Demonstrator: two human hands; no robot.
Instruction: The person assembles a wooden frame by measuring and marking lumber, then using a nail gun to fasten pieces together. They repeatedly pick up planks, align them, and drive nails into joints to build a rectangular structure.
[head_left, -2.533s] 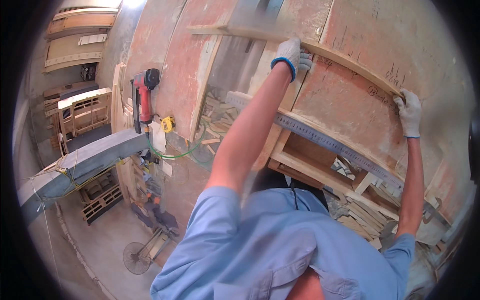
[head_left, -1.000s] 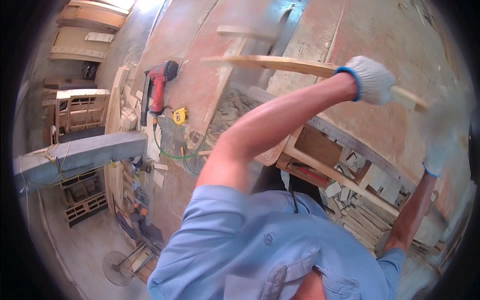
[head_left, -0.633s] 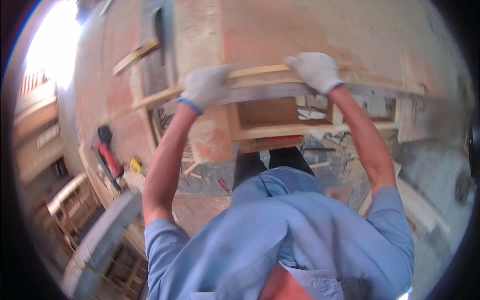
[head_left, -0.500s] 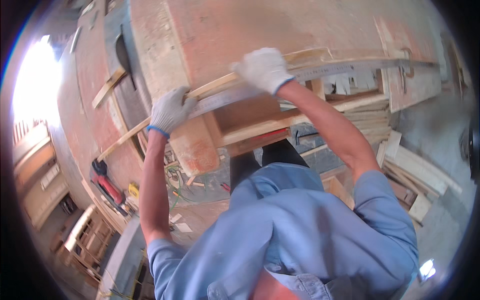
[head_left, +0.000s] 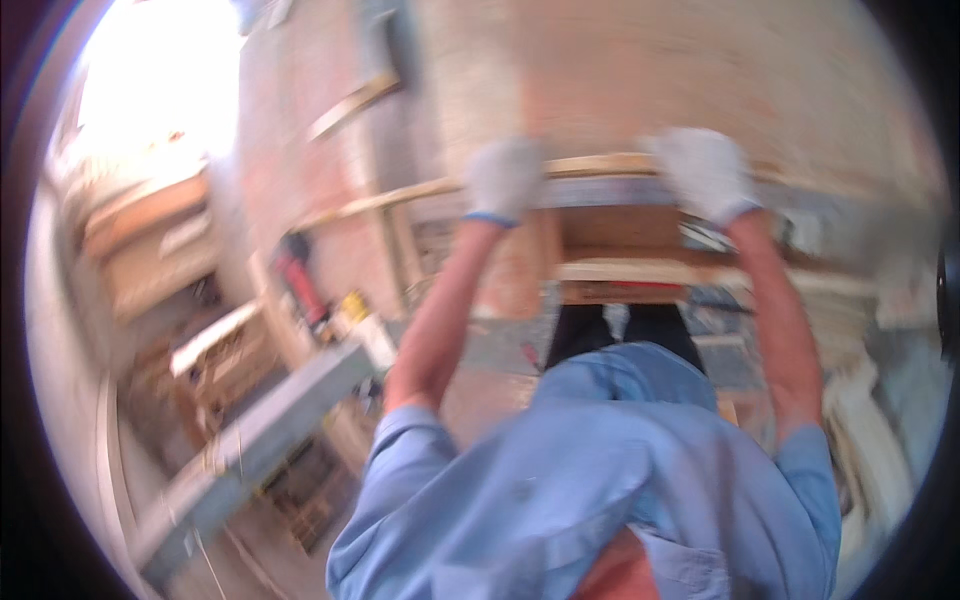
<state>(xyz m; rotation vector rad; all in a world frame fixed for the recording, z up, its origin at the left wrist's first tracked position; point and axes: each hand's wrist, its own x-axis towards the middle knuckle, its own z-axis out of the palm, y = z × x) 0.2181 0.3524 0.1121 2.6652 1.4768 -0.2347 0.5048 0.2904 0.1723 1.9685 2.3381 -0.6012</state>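
- Workshop setting, blurred by motion: reddish plywood panels (head_left: 640, 70) fill the upper background, bright glare in the upper left corner.
- Long wooden strip (head_left: 600, 166) runs roughly level across the upper middle, lying against the panels, with a grey metal rail (head_left: 620, 192) just beneath it.
- Left hand (head_left: 503, 178), in a white work glove with a blue cuff, closed over the wooden strip, fingers curled onto it from above.
- Right hand (head_left: 705, 172), also in a white glove, wrapped over the same strip further to the right; hands well apart, both arms stretched forward.
- Below the strip: a wooden frame (head_left: 620, 270) of pale bars, sitting between the two forearms.
- Person wears a light blue shirt (head_left: 590, 480), sleeves short, seen from above at the lower edge.
- To the left: a red power tool (head_left: 300, 285) standing near a small yellow object (head_left: 353, 305), too blurred to tell what.
- Grey beam (head_left: 260, 440) slants down toward the lower left, wooden racks (head_left: 150, 240) beyond it.
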